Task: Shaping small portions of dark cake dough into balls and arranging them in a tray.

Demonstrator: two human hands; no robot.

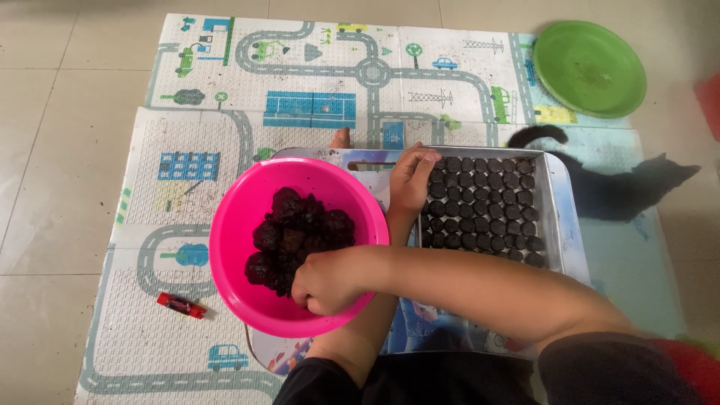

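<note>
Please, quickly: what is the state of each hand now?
Left hand: open, fingers resting on the dark round pieces in the metal tray.
Right hand: curled in the pink bowl, on the dark lumps; grip cannot be told.

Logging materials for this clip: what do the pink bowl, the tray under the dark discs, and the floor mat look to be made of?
Pink bowl: likely plastic, smooth and evenly coloured with a slight sheen. Tray: probably thin metal, its grey rim reflecting light. Floor mat: seems foam or soft plastic, with an embossed dotted texture and a printed road pattern. The right hand reaches into the bowl; the left hand rests at the tray.
</note>
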